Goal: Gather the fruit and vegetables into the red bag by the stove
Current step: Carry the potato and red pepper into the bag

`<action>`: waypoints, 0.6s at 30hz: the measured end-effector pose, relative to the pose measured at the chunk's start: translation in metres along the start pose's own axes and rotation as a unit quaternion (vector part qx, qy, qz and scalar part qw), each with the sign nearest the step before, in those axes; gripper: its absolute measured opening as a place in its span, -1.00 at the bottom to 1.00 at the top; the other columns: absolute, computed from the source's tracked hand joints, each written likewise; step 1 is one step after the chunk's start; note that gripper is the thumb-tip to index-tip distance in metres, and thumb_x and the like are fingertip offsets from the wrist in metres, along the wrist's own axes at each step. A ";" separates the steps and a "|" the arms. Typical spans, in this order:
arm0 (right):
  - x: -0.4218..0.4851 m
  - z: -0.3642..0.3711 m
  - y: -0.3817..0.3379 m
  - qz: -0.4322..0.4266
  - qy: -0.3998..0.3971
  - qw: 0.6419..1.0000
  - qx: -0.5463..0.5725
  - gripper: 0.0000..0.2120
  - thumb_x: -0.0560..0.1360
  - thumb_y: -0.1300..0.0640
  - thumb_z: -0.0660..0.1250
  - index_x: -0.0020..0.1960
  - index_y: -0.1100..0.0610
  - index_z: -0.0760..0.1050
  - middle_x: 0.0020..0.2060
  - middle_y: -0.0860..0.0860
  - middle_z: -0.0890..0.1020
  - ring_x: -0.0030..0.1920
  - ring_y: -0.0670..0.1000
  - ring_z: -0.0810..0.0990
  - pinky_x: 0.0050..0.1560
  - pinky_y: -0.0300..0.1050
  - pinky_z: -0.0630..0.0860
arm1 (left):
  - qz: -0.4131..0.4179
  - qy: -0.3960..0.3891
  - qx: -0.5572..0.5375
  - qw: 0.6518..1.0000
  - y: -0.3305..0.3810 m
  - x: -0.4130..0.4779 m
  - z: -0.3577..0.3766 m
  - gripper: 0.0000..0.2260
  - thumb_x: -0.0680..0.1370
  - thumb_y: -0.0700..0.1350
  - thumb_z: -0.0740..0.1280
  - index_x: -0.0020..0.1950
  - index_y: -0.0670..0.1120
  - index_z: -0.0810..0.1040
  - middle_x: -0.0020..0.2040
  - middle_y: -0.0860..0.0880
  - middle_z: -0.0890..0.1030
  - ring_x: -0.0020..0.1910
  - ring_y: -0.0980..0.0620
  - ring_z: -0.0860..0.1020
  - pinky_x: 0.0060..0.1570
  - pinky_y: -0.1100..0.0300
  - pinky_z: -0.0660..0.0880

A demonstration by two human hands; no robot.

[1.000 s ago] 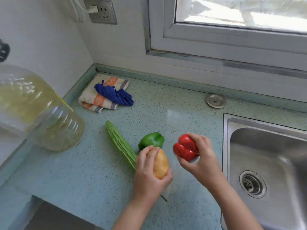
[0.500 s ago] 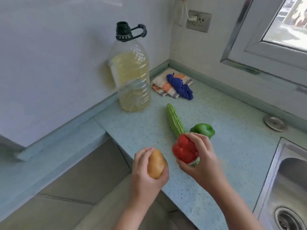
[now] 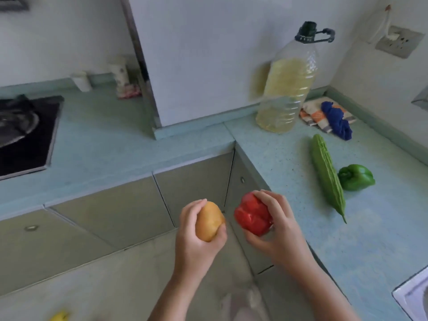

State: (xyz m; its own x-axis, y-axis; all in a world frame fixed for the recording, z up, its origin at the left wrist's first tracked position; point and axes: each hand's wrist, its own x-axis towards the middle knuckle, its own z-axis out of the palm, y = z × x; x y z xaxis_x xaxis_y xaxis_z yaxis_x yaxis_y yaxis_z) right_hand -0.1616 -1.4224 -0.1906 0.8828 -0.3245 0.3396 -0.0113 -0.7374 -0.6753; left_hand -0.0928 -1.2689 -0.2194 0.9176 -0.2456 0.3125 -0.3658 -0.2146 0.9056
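My left hand point(image 3: 196, 242) grips a yellow-brown potato point(image 3: 208, 221), held in the air in front of the cabinet corner. Beside it, my right hand point(image 3: 278, 230) holds a red bell pepper point(image 3: 251, 214) at the same height. A long green bitter gourd point(image 3: 327, 172) and a green bell pepper point(image 3: 355, 177) lie side by side on the pale green counter point(image 3: 289, 163) to the right. The black stove point(image 3: 23, 135) sits at the far left. No red bag is in view.
A large oil bottle point(image 3: 288, 89) stands in the counter corner, with folded cloths point(image 3: 328, 117) behind it. Two cups point(image 3: 120, 72) stand by the wall near the stove. Grey cabinet doors point(image 3: 115, 209) fill the corner below. A sink edge point(image 3: 414, 295) shows at the bottom right.
The view has swung left from the sink side toward the stove. Both hands have carried the potato and the red pepper off the counter, out over the floor.
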 end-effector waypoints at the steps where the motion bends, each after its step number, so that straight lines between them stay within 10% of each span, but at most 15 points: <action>1: -0.004 0.007 -0.010 -0.009 -0.012 1.000 0.001 -0.41 0.25 -0.11 0.36 0.24 -0.02 0.35 0.15 -0.07 0.41 0.17 -0.09 0.41 0.14 -0.35 0.36 | -0.002 0.014 0.001 1.000 -0.002 -0.006 -0.014 -0.55 0.31 0.06 0.36 0.17 -0.05 0.46 0.16 0.10 0.46 0.16 0.30 0.41 0.11 0.51 0.25; 18: -0.012 0.153 -0.191 -0.222 -0.237 0.940 0.105 -0.40 0.24 -0.02 0.43 0.23 -0.10 0.30 0.11 -0.10 0.40 0.09 -0.11 0.44 0.09 -0.51 0.28 | -0.097 0.313 0.073 0.942 -0.028 -0.108 -0.228 -0.51 0.29 0.06 0.37 0.18 -0.05 0.47 0.14 0.10 0.47 0.13 0.28 0.42 0.08 0.49 0.29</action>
State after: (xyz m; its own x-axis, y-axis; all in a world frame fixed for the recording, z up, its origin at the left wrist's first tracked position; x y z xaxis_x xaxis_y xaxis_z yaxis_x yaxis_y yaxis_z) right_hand -0.0986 -1.1871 -0.1656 0.8895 0.3237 0.3226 0.4562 -0.5883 -0.6676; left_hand -0.1465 -1.0211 -0.2131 0.8644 0.4081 0.2938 -0.1566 -0.3369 0.9284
